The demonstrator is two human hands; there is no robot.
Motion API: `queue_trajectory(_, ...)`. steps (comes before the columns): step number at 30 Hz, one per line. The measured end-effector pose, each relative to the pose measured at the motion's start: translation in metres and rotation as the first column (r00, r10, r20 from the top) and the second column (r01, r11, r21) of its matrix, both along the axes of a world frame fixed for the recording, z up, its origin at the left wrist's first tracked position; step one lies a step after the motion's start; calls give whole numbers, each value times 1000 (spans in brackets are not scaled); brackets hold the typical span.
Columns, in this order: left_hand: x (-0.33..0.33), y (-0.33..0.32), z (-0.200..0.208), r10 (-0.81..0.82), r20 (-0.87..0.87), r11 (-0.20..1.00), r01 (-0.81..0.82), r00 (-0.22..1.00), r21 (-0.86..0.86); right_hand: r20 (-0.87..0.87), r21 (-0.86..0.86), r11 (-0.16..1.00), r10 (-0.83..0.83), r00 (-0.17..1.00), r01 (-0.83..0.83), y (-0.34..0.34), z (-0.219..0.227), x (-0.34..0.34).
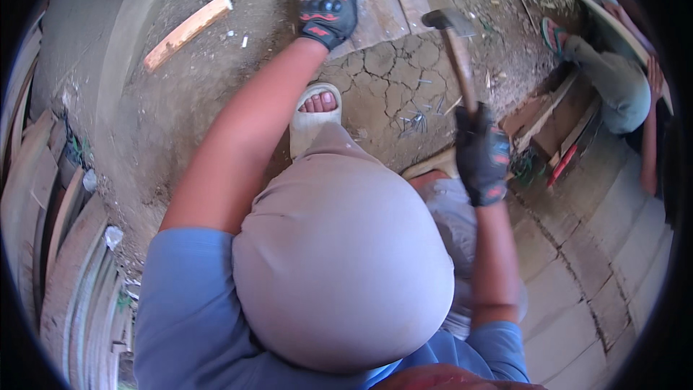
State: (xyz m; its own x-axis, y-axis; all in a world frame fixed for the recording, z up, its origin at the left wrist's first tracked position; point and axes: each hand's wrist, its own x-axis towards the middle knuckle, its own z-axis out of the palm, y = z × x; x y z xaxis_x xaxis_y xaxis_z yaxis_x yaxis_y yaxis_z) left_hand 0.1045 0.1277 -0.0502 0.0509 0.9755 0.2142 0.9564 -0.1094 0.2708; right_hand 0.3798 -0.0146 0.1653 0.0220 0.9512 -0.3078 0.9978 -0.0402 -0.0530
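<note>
My right hand [482, 155], in a black and red glove, is wrapped round the wooden handle of a hammer [460, 61]. Its dark metal head is raised over the cracked soil, beside the right edge of the wooden boards [382, 7]. At the left edge of these boards lies my left hand [328, 6] in a matching glove, its fingers stretched forward over the wood. What is under its fingertips is hidden. A small heap of loose nails [415, 123] lies on the ground between my feet, nearer the right one.
My bent left knee [343, 253] fills the middle. A loose wood strip [188, 32] lies at the left, and stacked planks [76, 274] line the left rim. At the right sits another person [610, 79] with a hand on a curved board, near wood pieces [559, 119] and paving slabs [577, 318].
</note>
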Motion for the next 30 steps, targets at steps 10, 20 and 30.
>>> queue_trajectory(10, 26, 0, 37, -250, 171, 901, 164, 953, 401, 182, -489, 838, -171, 968, 241, -26, 191, 184)
queue_trajectory(20, 186, -57, 5, -953, 222, 212, 977, 209, -9, -11, -316, 869, -405, 914, 381, 28, 156, 221)
queue_trajectory(30, 193, -61, -30, -949, 228, 170, 962, 219, -215, -100, -462, 790, -499, 861, 404, 24, 163, 202)
